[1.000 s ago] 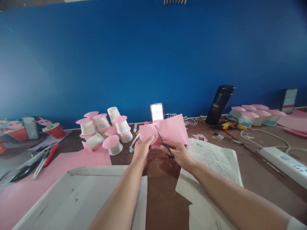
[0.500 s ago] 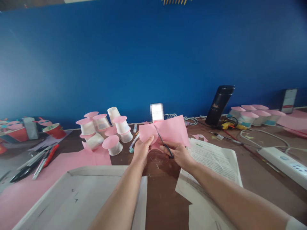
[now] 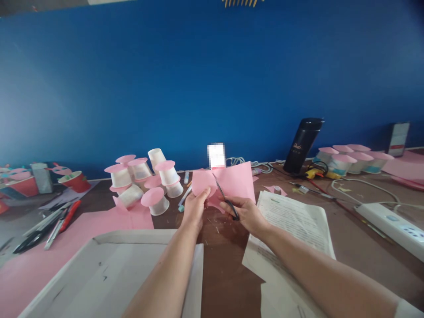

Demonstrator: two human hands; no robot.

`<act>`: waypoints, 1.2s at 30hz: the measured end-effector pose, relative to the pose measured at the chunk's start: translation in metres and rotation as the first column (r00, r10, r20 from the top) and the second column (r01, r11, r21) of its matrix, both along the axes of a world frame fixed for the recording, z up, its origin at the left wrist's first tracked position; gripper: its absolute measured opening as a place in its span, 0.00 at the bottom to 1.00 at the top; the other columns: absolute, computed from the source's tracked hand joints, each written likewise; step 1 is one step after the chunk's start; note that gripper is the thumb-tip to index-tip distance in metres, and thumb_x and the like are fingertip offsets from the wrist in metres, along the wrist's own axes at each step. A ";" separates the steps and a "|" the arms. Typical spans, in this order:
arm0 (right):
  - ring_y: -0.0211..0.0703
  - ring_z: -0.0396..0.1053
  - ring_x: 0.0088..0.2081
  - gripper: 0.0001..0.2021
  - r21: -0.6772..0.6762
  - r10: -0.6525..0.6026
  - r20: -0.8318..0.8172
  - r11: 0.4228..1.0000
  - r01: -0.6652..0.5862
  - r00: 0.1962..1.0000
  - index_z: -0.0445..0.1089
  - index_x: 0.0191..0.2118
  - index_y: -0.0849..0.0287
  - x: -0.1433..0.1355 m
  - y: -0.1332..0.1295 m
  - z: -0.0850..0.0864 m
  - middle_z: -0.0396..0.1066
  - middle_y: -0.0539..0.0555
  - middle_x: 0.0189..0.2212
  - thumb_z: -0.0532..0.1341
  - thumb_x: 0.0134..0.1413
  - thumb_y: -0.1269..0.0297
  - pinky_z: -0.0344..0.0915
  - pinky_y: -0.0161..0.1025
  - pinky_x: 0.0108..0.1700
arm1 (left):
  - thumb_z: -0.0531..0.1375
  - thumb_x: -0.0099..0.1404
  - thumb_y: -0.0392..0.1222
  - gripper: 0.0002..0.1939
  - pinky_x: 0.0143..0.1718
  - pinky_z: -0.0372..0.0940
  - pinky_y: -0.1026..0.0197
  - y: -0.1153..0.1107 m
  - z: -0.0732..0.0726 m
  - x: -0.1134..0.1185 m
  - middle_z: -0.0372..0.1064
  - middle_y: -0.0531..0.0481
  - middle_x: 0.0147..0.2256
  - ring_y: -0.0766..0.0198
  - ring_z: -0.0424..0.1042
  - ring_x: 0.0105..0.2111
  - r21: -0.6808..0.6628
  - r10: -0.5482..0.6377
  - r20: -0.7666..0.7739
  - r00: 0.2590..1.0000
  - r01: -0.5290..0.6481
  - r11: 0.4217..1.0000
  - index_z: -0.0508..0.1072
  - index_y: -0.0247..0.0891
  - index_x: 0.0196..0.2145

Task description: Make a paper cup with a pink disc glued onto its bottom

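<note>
Just below frame centre, the left hand [image 3: 194, 207] pinches smooth pink paper [image 3: 236, 179], rounded at its left; the right hand [image 3: 248, 215] is closed around black-handled scissors [image 3: 235, 213], slim blades against the sheet.

Stacked cups [image 3: 168, 177] left of held paper [image 3: 236, 180], flask [image 3: 303, 145] and power strip [image 3: 389, 222] right, wall [image 3: 185, 84] behind.

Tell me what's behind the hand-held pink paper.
Beyond the pink paper show a pixelated white screen, white cable and the blue wall. Anything on the brown tabletop right behind the paper is hidden.
</note>
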State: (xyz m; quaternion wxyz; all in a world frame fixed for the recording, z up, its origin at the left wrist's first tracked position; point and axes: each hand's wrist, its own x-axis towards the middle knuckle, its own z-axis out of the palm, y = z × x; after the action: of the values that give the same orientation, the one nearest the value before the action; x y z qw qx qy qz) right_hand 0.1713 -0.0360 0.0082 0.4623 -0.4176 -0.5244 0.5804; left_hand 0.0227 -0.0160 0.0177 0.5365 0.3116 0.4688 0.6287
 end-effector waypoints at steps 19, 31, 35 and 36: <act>0.33 0.60 0.23 0.29 -0.012 -0.009 -0.020 1.000 0.008 1.000 0.75 0.46 0.63 0.000 -0.002 0.006 0.67 0.48 0.21 0.70 0.37 0.50 0.58 0.34 0.26 | 0.69 0.47 0.52 0.24 0.29 0.65 0.61 -0.001 -0.012 0.009 0.75 0.43 0.31 0.60 0.73 0.28 0.077 -0.005 -0.057 0.998 0.009 0.997 0.77 0.31 0.37; 0.33 0.58 0.23 0.28 0.005 -0.016 -0.019 1.000 0.016 1.000 0.76 0.46 0.63 0.001 0.000 0.006 0.65 0.47 0.19 0.70 0.38 0.51 0.56 0.34 0.27 | 0.69 0.47 0.52 0.22 0.31 0.67 0.59 -0.003 -0.008 0.006 0.76 0.42 0.32 0.58 0.74 0.29 0.102 -0.013 -0.106 0.994 0.023 0.994 0.78 0.33 0.36; 0.33 0.58 0.23 0.28 0.017 -0.027 -0.007 1.000 0.027 1.000 0.76 0.46 0.63 0.001 -0.001 0.007 0.65 0.47 0.20 0.69 0.39 0.51 0.56 0.34 0.27 | 0.68 0.48 0.52 0.23 0.32 0.67 0.59 -0.003 -0.008 0.006 0.77 0.41 0.33 0.57 0.74 0.31 0.114 -0.015 -0.110 0.994 0.028 0.993 0.78 0.32 0.37; 0.33 0.58 0.23 0.28 0.020 -0.029 -0.002 0.999 0.029 1.000 0.76 0.45 0.63 0.001 -0.001 0.007 0.65 0.47 0.20 0.69 0.39 0.51 0.56 0.34 0.27 | 0.68 0.48 0.53 0.24 0.32 0.67 0.58 -0.003 -0.009 0.005 0.77 0.41 0.34 0.57 0.74 0.31 0.114 -0.021 -0.110 0.994 0.033 0.993 0.78 0.32 0.38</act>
State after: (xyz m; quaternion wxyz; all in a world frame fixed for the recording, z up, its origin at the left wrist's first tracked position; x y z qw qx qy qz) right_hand 0.1727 -0.0373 0.0152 0.4752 -0.4202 -0.5235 0.5688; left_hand 0.0281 -0.0191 0.0091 0.4996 0.3824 0.4558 0.6296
